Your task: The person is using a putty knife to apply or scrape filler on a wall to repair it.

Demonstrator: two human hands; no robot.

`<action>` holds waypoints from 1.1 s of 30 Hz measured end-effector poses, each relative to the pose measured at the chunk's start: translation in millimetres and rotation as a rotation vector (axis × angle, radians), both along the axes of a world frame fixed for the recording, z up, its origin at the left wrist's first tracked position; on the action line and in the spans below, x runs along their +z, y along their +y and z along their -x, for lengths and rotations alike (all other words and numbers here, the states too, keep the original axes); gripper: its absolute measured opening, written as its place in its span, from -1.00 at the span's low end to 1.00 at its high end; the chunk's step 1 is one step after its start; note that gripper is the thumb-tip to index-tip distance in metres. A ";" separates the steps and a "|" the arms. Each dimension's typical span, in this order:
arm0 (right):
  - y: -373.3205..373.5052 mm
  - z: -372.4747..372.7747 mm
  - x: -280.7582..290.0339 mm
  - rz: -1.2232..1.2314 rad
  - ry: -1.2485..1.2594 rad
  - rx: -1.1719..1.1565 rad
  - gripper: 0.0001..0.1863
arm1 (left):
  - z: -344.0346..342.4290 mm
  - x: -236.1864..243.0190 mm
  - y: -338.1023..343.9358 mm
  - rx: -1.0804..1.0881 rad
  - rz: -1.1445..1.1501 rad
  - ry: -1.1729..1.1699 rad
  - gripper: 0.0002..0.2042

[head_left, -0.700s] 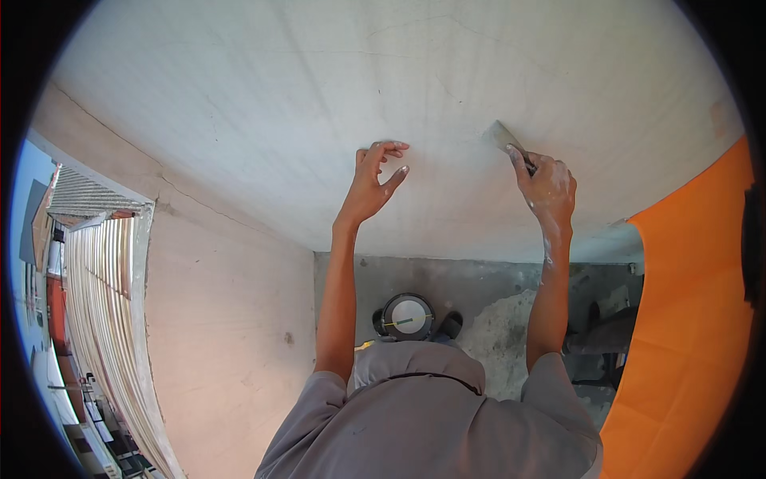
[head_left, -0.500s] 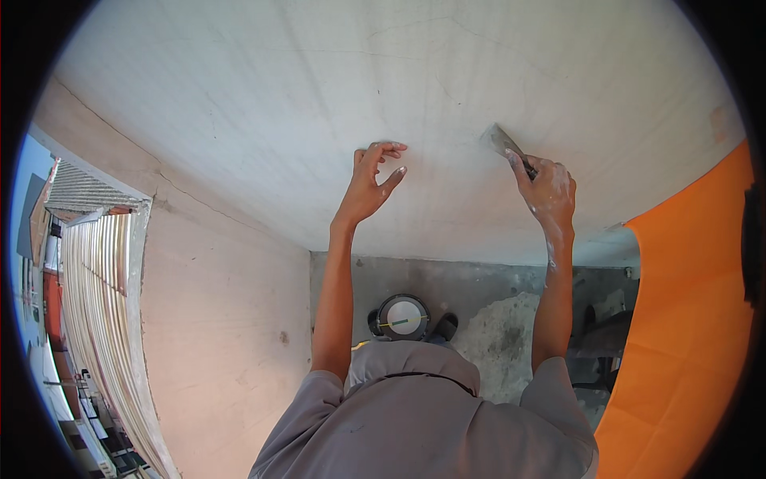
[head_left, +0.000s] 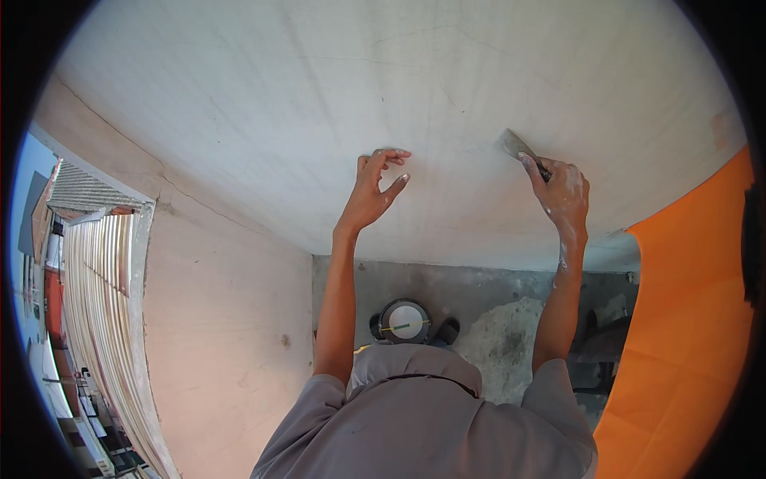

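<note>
While the left hand is empty, the right hand holds a scraper to the wall

Left hand: well left of the scraper, fingers loosely curled, thumb apart; cannot tell whether it touches the wall. Round container: below and left of the scraper. Scraper: blade slants up-left, edge apparently against the wall. Right hand: just below and right of the blade, closed round the handle. Orange sheet: well right of the scraper. Judged step: a blade stroke on the surface; next move likely calls for steady angle, even pressure.
</note>
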State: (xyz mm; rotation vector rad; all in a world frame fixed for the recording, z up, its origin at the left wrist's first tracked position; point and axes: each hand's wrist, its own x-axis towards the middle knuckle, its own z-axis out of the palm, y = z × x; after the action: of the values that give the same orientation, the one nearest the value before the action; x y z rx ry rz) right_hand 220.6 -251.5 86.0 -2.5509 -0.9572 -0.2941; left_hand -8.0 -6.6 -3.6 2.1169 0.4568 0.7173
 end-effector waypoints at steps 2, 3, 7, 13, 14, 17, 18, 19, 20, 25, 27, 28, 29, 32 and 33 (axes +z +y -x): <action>8.9 -3.2 -2.9 -0.044 -0.009 0.058 -0.39 | -1.1 1.4 6.3 -0.013 -0.031 -0.002 -0.62; 13.4 -3.7 -4.5 -0.040 -0.011 0.050 -0.39 | -5.1 1.1 5.0 -0.021 -0.027 -0.005 -0.62; 34.2 14.1 -0.9 -0.007 -0.010 0.122 -0.38 | -5.8 6.0 2.5 -0.050 -0.058 -0.029 -0.63; -0.4 -0.7 1.2 -0.005 0.048 -0.020 -0.37 | -1.4 5.3 5.6 -0.050 -0.052 -0.017 -0.63; -3.4 -3.8 -0.9 -0.013 0.026 -0.048 -0.36 | -2.5 5.2 4.9 -0.049 -0.052 -0.039 -0.63; -4.3 -3.7 3.5 0.025 -0.023 -0.078 -0.35 | -6.9 4.3 2.4 -0.042 -0.046 -0.052 -0.65; -4.0 -1.9 3.7 0.029 -0.020 -0.086 -0.35 | -7.1 3.3 1.0 -0.051 -0.043 -0.050 -0.65; -1.5 -0.3 4.1 0.027 0.006 -0.074 -0.35 | -7.1 2.4 -0.2 -0.018 -0.037 -0.066 -0.66; 2.3 1.3 4.0 0.024 0.033 -0.063 -0.35 | -7.6 1.3 -1.2 0.014 -0.030 -0.083 -0.66; 47.5 19.6 -24.7 -0.107 0.070 0.028 -0.37 | -21.4 -10.7 -12.4 0.130 -0.053 -0.129 -0.68; 55.3 28.0 -27.6 -0.181 0.023 0.054 -0.36 | -26.1 -12.0 -18.9 0.171 -0.039 -0.141 -0.68; 54.6 33.6 -27.6 -0.212 0.113 0.074 -0.36 | -26.1 -11.3 -22.5 0.183 -0.013 -0.141 -0.70; 53.3 39.5 -28.2 -0.243 0.203 0.094 -0.35 | -24.4 -9.7 -24.2 0.195 0.013 -0.141 -0.72; 29.7 46.8 -60.8 -0.361 0.341 0.033 -0.35 | -11.8 -4.4 -23.5 0.122 0.121 -0.194 -0.74; 31.8 42.8 -70.1 -0.364 0.339 0.039 -0.35 | -9.5 -2.9 -21.1 0.126 0.117 -0.198 -0.74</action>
State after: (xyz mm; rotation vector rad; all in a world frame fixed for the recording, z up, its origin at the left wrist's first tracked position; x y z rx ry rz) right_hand 177.8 -219.7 15.9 -2.1567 -0.7459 -0.0170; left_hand 1.5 -27.7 -6.5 1.8987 0.5137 0.9391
